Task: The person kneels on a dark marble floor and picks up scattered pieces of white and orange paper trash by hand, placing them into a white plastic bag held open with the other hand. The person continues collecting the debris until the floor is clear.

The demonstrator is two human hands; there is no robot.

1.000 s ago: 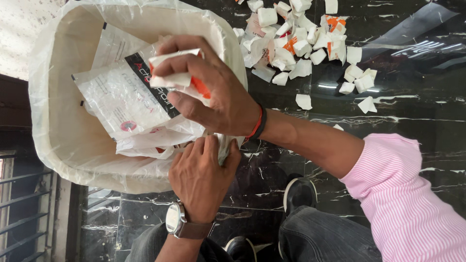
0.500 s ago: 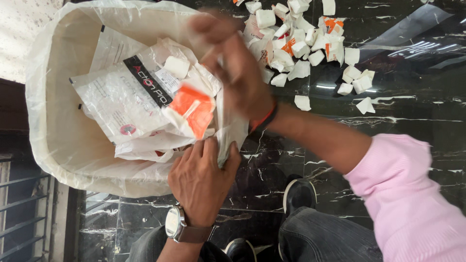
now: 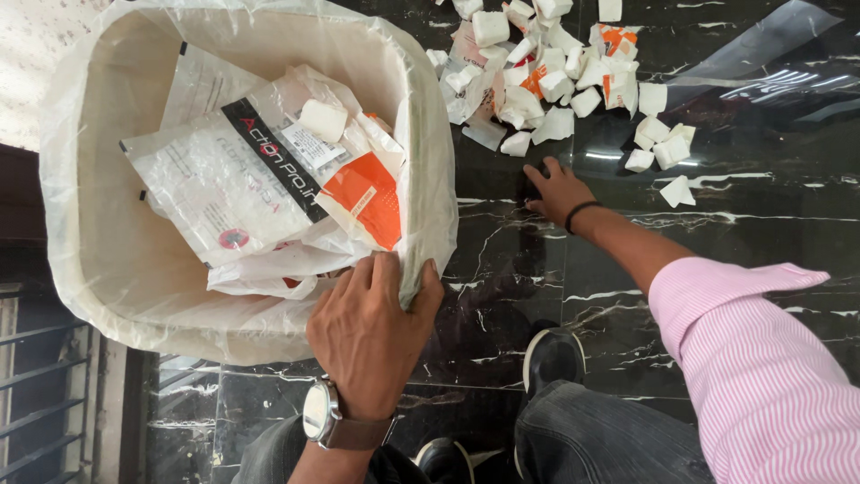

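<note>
Looking left to right: we see a cream plastic bin lined with a clear plastic bag [image 3: 90, 224] filling the left half of the frame, standing on a black marble floor with white veins [image 3: 502, 269]. Inside it lie a large white printed plastic pouch with a black band [image 3: 215, 179], a torn orange-and-white wrapper piece [image 3: 363, 193] and a small white foam block [image 3: 322, 119] on top of the pouch.

Our left hand [image 3: 363, 336], brown-strapped wristwatch [image 3: 327, 417] on the wrist, sits at the bin's near edge; its fingers are clenched on the bag liner and rim there, pinching the plastic.

Further right, our right hand [image 3: 557, 190], thin black band at the wrist, pink striped sleeve [image 3: 761, 358] behind it, is low over the floor. Fingers are spread and loose, holding nothing; tips look to touch the marble, though the reflection makes that hard to confirm. It is just below a scattered pile of white and orange torn foam and paper scraps [image 3: 546, 76], nearest scrap close to the fingertips but apart from them.

Bottom centre: grey trousers [image 3: 591, 439] and black shoe [image 3: 551, 358].
</note>
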